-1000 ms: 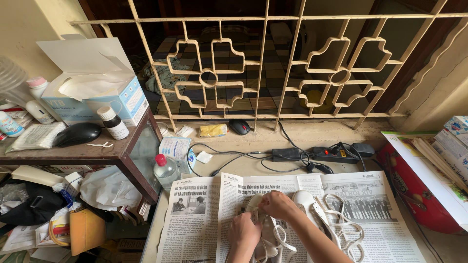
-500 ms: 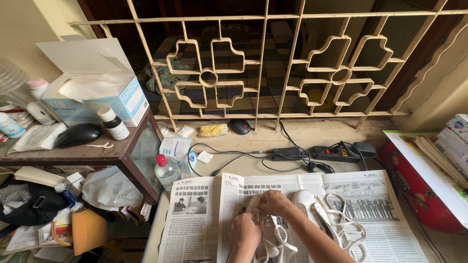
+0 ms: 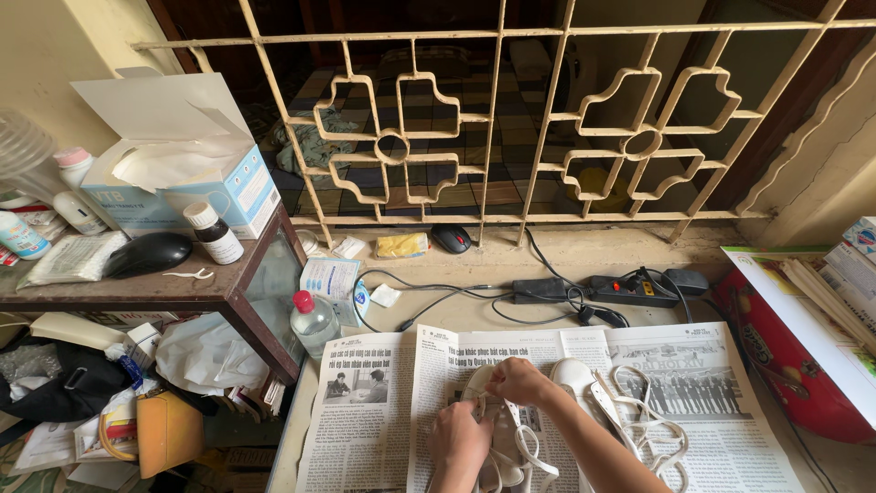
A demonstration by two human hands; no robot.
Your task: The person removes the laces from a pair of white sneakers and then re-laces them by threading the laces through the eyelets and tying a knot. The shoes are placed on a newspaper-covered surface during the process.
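Right now I see both hands working on 1 white shoe (image 3: 497, 434) that lies on an open newspaper (image 3: 365, 420) spread over the table (image 3: 456, 315), at the bottom middle of the head view. My left hand (image 3: 458, 445) presses down on the shoe's near part, its grip clenched around the upper. My right hand (image 3: 520, 381) sits at the shoe's far end, fingertips pinched together on the white lace (image 3: 527, 449); the exact pinch point is hidden by the fingers. Just beside it to the right lies a 2nd white shoe (image 3: 577, 379), with a loose lace (image 3: 652, 429) curling over the paper.

Farther back on the table, a black power strip (image 3: 630, 289) and its tangled cables run under a cream window grille (image 3: 493, 119). A black computer mouse (image 3: 451, 238) and a yellow cloth (image 3: 401, 245) rest on the sill. To the left, a clear bottle with a red cap (image 3: 310, 321) stands beside a low wooden shelf (image 3: 182, 288) that carries a tissue box (image 3: 178, 173), another black mouse (image 3: 146, 254) and a small brown bottle (image 3: 212, 232).
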